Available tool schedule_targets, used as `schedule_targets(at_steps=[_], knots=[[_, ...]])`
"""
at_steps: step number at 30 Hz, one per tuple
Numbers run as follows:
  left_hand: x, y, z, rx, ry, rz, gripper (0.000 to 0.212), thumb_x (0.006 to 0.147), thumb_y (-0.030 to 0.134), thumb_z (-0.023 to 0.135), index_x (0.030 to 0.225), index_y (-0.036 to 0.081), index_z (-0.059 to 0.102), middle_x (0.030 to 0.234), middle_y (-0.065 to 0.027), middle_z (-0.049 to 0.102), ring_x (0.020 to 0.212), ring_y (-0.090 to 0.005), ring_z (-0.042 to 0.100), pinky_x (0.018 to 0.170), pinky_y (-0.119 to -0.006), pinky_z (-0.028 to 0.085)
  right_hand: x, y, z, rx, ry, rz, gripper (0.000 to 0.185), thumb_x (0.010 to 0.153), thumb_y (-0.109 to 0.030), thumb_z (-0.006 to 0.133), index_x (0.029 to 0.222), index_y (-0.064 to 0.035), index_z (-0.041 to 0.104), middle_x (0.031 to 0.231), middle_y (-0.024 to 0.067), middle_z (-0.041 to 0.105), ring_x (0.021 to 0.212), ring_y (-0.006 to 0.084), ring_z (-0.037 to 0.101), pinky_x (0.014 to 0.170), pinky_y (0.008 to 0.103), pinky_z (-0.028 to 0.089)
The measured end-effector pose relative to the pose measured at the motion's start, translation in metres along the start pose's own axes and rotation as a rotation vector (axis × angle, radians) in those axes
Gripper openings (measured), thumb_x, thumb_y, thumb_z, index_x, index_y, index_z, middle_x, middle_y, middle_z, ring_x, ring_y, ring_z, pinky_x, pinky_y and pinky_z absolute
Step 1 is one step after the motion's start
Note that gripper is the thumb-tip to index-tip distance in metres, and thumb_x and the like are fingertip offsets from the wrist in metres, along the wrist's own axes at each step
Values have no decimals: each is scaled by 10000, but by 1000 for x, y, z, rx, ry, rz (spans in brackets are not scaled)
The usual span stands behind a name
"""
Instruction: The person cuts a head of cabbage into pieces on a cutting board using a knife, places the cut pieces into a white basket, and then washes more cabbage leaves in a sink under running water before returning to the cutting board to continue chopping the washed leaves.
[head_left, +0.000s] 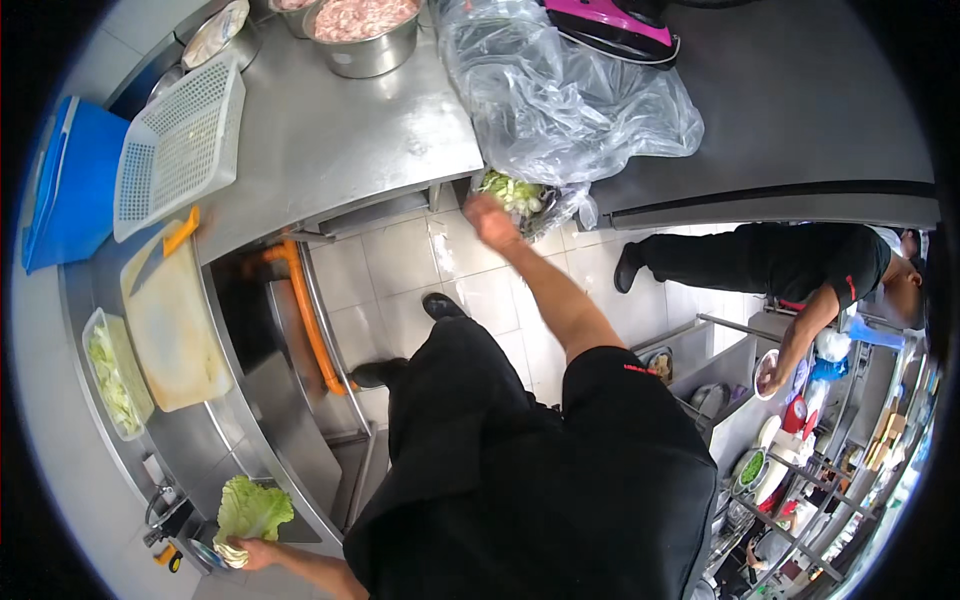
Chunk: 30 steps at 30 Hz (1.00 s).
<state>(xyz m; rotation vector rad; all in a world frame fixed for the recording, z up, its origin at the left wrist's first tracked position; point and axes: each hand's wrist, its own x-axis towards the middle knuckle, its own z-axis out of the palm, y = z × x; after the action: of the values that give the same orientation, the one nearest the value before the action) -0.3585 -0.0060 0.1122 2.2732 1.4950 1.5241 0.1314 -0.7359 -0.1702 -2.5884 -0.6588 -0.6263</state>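
My left hand (259, 553) grips the pale base of a head of leafy green lettuce or cabbage (253, 508), low at the left beside the sink counter. Its loose leaves fan out past my fingers. At the centre top, my right hand (491, 221) is blurred beside a bag-lined bin (540, 221) with cut green and white vegetable scraps (511, 192) in it. Whether its fingers hold anything is hidden by the blur. On the counter at the left lie a cutting board (176, 330) and a knife with an orange handle (180, 231).
A white plastic basket (180, 142) and a long tub of cut leaves (112, 375) stand left. Minced meat fills a steel pot (364, 37). Clear plastic sheeting (570, 105) hangs over the bin. Another person (787, 262) stands at the right, one hand at a white bowl (766, 373).
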Motion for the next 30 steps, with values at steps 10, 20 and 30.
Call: schedule_targets(at_steps=[10,20,30], knots=[[-28,-1,-38,-46,112,-77,334,829,127,737,1131,17,648,1102,-122,686,968,-246,657,884,-390,521,65,-275,48,1153,-615,784,172,951,-82,452,950,3,602,744,95,643,645,181,622,605,317,518],[-63,-26,-52,-245,303,-466,396,831,115,771,1141,-13,559,1075,-85,642,956,-172,600,866,-321,491,209,-649,49,1647,-1318,183,233,995,-215,544,934,3,601,775,53,632,653,108,573,616,246,487],[-72,-42,-38,-349,213,-651,610,770,-46,716,1284,-6,390,1211,-171,602,1098,-214,583,981,-344,453,188,-1050,180,1430,-1596,370,154,939,-100,503,1018,-4,595,816,80,662,715,170,629,610,305,523]])
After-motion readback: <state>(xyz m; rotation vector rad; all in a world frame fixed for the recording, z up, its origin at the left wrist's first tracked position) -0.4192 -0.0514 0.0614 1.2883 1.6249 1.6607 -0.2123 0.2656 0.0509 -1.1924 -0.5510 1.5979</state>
